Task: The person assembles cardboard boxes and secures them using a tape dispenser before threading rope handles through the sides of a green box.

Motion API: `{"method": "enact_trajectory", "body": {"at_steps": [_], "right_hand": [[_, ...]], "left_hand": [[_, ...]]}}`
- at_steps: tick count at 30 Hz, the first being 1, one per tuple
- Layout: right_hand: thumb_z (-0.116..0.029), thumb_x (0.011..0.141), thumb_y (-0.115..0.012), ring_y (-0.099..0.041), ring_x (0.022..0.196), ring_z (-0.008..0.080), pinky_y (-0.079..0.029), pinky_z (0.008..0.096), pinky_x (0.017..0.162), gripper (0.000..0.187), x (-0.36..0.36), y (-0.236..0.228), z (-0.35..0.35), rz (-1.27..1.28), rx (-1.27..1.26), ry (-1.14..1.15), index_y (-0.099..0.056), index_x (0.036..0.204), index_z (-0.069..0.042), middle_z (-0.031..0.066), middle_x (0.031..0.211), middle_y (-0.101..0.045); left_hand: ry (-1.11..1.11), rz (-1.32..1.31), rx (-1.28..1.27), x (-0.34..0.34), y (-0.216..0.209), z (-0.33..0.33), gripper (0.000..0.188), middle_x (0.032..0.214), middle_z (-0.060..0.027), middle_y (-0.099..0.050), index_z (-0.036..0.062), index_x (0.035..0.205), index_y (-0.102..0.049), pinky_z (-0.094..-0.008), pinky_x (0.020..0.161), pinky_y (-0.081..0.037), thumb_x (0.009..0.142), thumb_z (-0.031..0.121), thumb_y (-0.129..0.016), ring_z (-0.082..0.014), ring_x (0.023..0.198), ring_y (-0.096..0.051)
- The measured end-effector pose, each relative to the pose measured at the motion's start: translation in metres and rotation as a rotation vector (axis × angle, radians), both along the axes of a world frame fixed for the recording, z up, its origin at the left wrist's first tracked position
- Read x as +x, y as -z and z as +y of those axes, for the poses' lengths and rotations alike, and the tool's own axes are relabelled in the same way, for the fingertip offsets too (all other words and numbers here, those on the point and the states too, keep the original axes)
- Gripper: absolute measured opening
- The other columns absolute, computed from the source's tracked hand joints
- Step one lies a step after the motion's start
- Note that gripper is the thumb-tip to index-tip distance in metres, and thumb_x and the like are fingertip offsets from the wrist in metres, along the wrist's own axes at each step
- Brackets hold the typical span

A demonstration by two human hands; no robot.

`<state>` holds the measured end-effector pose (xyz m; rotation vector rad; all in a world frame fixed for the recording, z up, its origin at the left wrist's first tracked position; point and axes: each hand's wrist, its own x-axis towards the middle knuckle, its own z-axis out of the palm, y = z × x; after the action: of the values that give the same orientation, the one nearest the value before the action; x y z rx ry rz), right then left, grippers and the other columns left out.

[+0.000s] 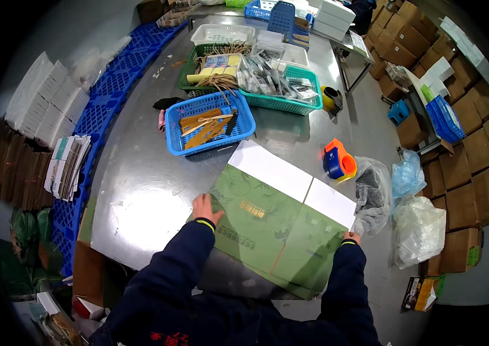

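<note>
I see 1 green-and-white carton sheet [250,224] on the desk [135,190], between both hands | long axis far-left to near-right | left hand [204,209]: left edge, thumb and fingers apart | right hand [352,236]: right corner, can't tell if clamped | neither nearer

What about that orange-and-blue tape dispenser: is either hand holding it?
No; the left hand and right hand are at edges of the green cardboard, while the dispenser stands apart.

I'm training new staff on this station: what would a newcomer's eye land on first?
Probably the large green-and-white sheet on the metal table, between the left hand and right hand. Beyond it sits a bright blue basket; farther right, an orange-and-blue tape dispenser.
</note>
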<state>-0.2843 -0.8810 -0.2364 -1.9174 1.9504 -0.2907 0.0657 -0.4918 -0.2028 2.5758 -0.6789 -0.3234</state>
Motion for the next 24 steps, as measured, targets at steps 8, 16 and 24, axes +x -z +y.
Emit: {"method": "enact_trajectory", "body": {"at_steps": [8, 16, 24], "right_hand": [[-0.038, 0.070, -0.065, -0.057, 0.064, 0.0235, -0.045, 0.0362, 0.063, 0.042, -0.017, 0.015, -0.005, -0.169, -0.042, -0.011, -0.062, 0.077, 0.003, 0.0144, 0.068, -0.060], [-0.031, 0.078, -0.065, -0.033, 0.055, 0.0074, -0.030, 0.0269, 0.048, 0.040, -0.053, -0.026, 0.006, -0.597, -0.036, -0.053, -0.044, 0.058, -0.003, 0.0007, 0.055, -0.042], [-0.010, 0.089, -0.047, -0.054, 0.092, 0.0174, -0.046, 0.0301, 0.078, 0.018, 0.021, -0.201, 0.163, -1.514, 0.040, -0.563, -0.053, 0.104, -0.002, 0.0107, 0.106, -0.057]], "left_hand": [[-0.112, -0.045, -0.038, -0.006, 0.008, -0.008, 0.060, 0.123, -0.0204, -0.041, 0.0006, 0.115, -0.049, -0.0406, 0.096, -0.032, 0.064, 0.023, -0.071, -0.0358, 0.112, -0.036], [-0.002, 0.058, -0.113, -0.027, 0.014, 0.018, 0.065, 0.124, -0.0170, -0.042, 0.0049, 0.119, -0.046, -0.0420, 0.097, -0.031, 0.064, 0.026, -0.073, -0.0349, 0.116, -0.036], [0.193, -0.655, -0.686, -0.035, -0.234, 0.071, 0.088, 0.131, -0.0235, -0.031, 0.0036, 0.129, -0.031, -0.0457, 0.097, -0.031, 0.061, 0.033, -0.078, -0.0389, 0.121, -0.032]]}}
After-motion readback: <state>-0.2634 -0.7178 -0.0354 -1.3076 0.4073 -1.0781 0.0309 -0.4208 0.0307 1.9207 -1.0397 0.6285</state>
